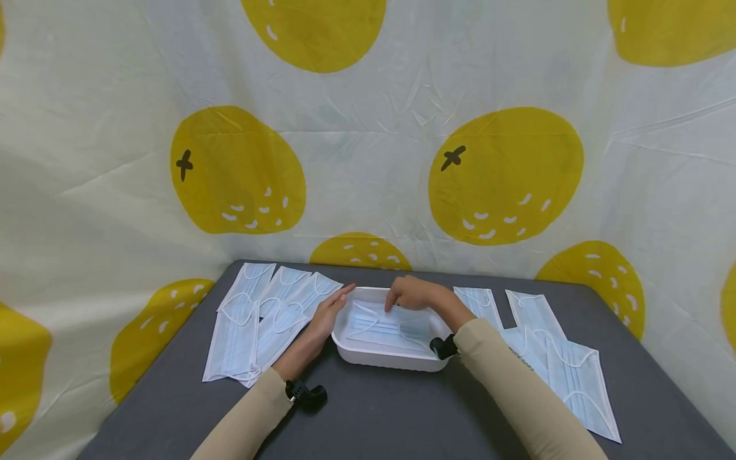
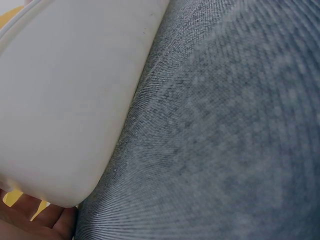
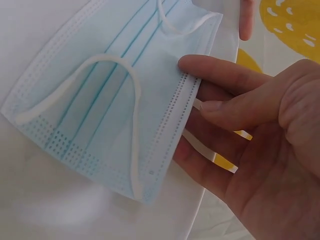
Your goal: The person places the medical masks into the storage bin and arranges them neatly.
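A white plastic tray [image 1: 391, 363] stands mid-table with a pale blue pleated face mask [image 1: 385, 326] lying in it, white ear loops upward. My left hand [image 1: 326, 316] rests along the tray's left side, fingers extended. In the left wrist view its fingers [image 2: 47, 217] lie by a lower corner of the tray wall [image 2: 70, 100]. My right hand [image 1: 415, 292] reaches into the tray from the right. In the right wrist view its index fingertip touches the mask [image 3: 115, 100] near one edge; the thumb stands just beside that edge, and other fingers are partly hidden behind it.
Several overlapping face masks [image 1: 236, 332] lie on the dark grey table [image 1: 368, 421] left of the tray. More masks [image 1: 575, 364] lie on the right, partly under the right forearm. A white curtain with yellow fruit prints [image 1: 368, 172] hangs behind the table.
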Demonstrator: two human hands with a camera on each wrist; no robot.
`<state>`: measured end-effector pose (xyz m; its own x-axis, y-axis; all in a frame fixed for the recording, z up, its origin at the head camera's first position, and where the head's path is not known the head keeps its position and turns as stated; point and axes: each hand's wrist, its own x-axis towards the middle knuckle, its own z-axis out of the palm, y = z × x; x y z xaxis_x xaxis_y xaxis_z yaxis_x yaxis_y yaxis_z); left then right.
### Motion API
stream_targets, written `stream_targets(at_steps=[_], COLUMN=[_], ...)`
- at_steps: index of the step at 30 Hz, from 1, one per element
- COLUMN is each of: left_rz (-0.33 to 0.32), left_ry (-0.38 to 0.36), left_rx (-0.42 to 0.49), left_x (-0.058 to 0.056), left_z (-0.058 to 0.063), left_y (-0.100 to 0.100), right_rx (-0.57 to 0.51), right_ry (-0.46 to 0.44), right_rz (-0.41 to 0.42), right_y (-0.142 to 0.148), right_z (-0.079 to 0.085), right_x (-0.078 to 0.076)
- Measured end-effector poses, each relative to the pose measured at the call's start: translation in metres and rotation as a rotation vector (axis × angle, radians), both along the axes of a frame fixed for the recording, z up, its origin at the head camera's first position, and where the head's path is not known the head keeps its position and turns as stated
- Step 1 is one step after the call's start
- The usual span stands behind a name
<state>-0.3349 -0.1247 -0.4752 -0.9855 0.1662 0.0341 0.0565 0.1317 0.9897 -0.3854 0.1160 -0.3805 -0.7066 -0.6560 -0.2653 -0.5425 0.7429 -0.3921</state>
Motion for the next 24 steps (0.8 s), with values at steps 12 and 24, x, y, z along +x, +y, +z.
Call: stream_targets(at_steps=[12, 24], left_rz=[-0.001, 0.008], left_ry=[0.001, -0.024], left_rx=[-0.003, -0.001], left_x=[-0.0001, 0.0008], left_z=[0.001, 0.0016], left_y=[0.001, 0.0007], right_rx=[0.001, -0.092], right_ry=[-0.036, -0.065], right_rz=[-0.01, 0.042], right_y=[-0.0014, 0.0045], right_z=[0.0012, 0.0018], right_x=[0.0052, 0.0062])
